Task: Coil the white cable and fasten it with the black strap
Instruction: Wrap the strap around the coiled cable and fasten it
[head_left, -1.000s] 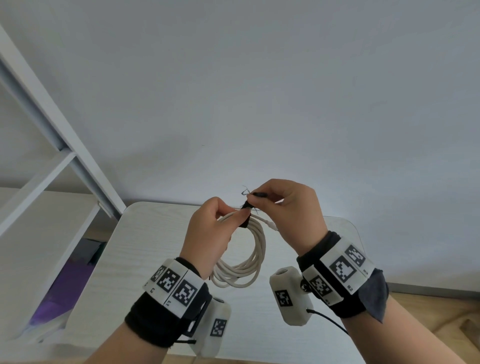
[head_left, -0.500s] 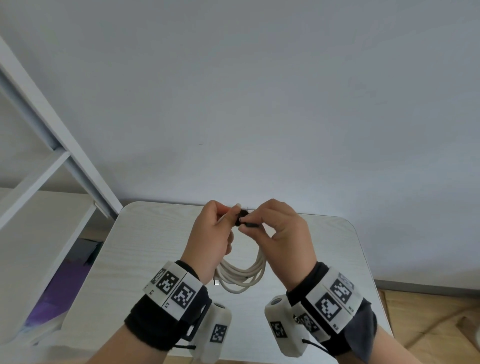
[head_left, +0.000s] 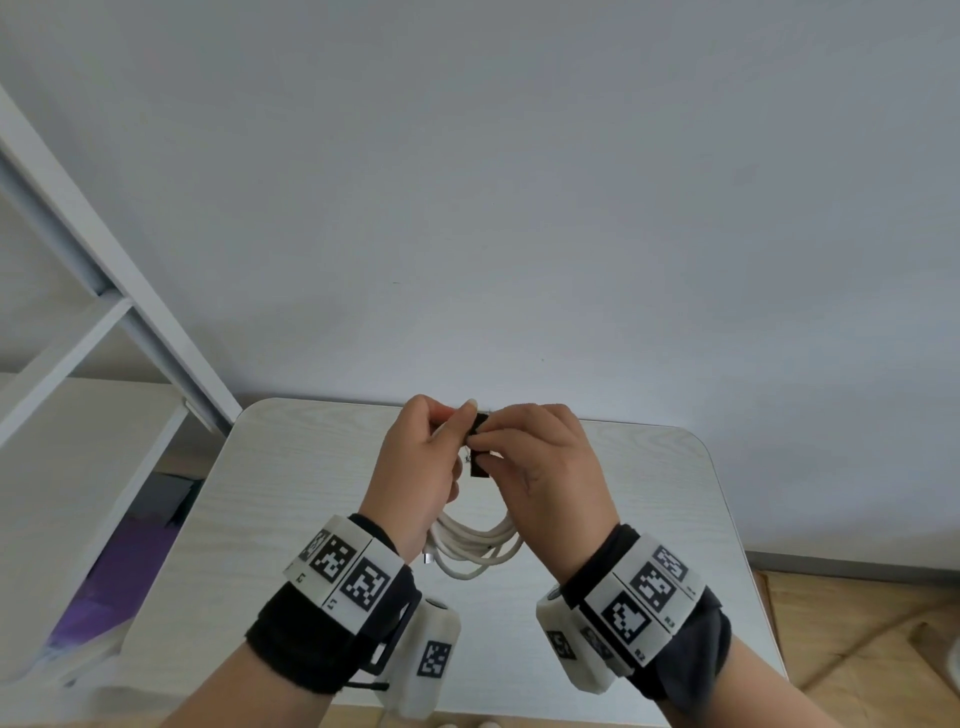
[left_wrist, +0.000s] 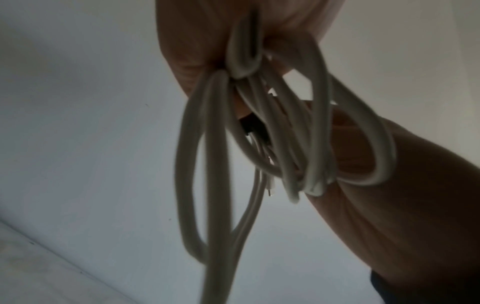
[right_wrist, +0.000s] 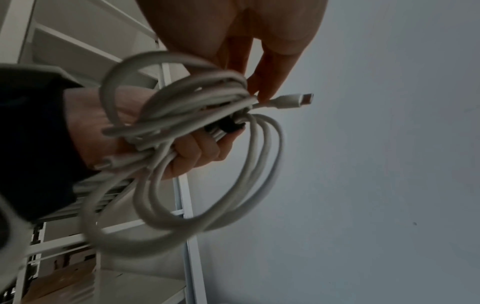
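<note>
wristbands: black cuffs with white marker blocks on both forearms, nearest the head cam.
cable: white, coiled in several loops, held up over the table; loops hang below the hands. One plug sticks out past the bundle in the right wrist view.
left hand: fingers curled round the top of the coil, thumb up against the strap. Gripping the cable.
right hand: thumb and forefinger pinch the strap at the coil's top; remaining fingers loosely bent. In the right wrist view two fingers reach down to the bundle next to the plug.
strap: black, short, sits between the two hands at the top of the coil, touching the cable. Can't tell if it goes all the way round or is closed.
table: light wood grain, rounded corners, under the hands.
shelf: white frame, left of the table.
wall: plain, pale, behind everything.
</note>
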